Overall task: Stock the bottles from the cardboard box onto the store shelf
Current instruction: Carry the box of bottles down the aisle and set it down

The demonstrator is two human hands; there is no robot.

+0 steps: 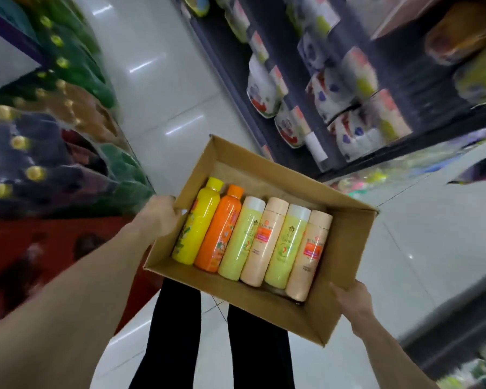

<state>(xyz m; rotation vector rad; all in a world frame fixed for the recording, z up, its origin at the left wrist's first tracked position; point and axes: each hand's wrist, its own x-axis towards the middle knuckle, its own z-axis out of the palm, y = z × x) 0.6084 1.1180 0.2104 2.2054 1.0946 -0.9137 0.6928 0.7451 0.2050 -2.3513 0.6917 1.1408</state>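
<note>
I carry an open cardboard box point(345, 248) in front of me, above the aisle floor. Several bottles lie side by side in it: a yellow bottle point(197, 224), an orange bottle point(219, 231), two pale green bottles with white caps point(240, 240) and two peach bottles point(306, 256). My left hand point(160, 214) grips the box's left wall, fingers curled over the rim. My right hand point(351, 303) holds the box's near right corner from outside. The far end of the box is bare cardboard.
Shelves line both sides of the aisle: dark racks with packaged rolls point(345, 88) on the right, blurred green and dark bottles point(40, 130) on the left. A white tiled floor point(163, 80) runs ahead. My dark-trousered legs point(253, 341) show below the box.
</note>
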